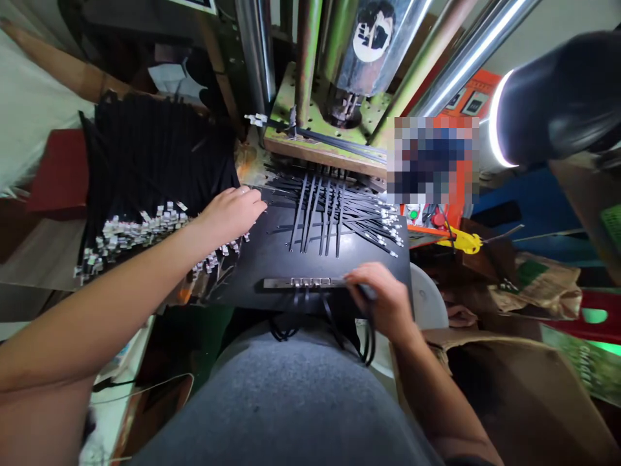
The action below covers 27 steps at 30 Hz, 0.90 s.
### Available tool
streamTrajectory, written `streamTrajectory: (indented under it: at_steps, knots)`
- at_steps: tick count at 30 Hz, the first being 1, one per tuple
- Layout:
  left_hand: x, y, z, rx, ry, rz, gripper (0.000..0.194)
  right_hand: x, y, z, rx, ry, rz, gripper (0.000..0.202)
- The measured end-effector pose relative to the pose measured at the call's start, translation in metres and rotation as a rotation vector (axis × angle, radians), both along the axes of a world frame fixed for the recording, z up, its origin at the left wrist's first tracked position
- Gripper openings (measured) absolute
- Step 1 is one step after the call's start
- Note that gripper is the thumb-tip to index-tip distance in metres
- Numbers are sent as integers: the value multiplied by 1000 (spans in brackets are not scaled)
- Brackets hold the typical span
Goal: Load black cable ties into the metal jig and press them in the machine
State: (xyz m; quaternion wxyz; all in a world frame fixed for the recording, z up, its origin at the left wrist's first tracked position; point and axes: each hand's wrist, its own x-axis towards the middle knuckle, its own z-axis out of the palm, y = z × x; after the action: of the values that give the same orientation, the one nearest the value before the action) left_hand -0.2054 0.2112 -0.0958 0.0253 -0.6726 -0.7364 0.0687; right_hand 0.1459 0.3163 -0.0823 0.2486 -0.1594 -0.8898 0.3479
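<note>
My left hand (237, 213) is over the left edge of a black board (252, 259), its fingers bent and close together beside a heap of black cables (160, 155) with white connectors. What those fingers hold, if anything, is hidden. At the right end of a narrow metal fixture bar (276, 283), my right hand (383, 298) is closed on a black cable (371, 340), which loops down below it; the fingertips are slightly blurred. Several cable ends sit in the slots of the bar, their cables hanging toward my lap. Behind the bar, loose black cables (330, 220) lie crisscrossed on the board.
A green press (320, 139) with metal columns stands behind the board. To its right are a bright lamp (504, 120), a green button (413, 214) and a red button (439, 219). An open cardboard box (524, 388) sits at lower right, a dark red box (61, 168) at left.
</note>
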Motion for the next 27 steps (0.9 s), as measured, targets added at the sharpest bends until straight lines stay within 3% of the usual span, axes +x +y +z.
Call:
streamTrajectory:
  at_steps: [2,6,10,16,19,23,25,27]
  knots:
    - [-1,2,-3,19,-13,6,36,-25,-13,-20,-105,-7,108,11]
    - [-9,-1,-8,12,-65,-1,36,-30,-13,-40,-168,-23,44,6]
    - [-24,-5,-12,-5,-182,-51,25,-23,-14,-37,-146,0,54,8]
    - [-32,2,-9,-85,-225,-51,22,-26,-24,-33,226,-22,175,14]
    - [-31,4,-3,-113,-154,-60,27,-26,-23,-31,220,-63,209,17]
    - [-15,-3,7,-6,-67,-53,29,-18,-15,-30,20,-55,151,17]
    - [6,-15,12,99,-131,-58,28,-14,-12,-33,-34,9,28,15]
    - [35,-36,14,227,-274,-168,31,-11,-12,-39,-34,39,-24,15]
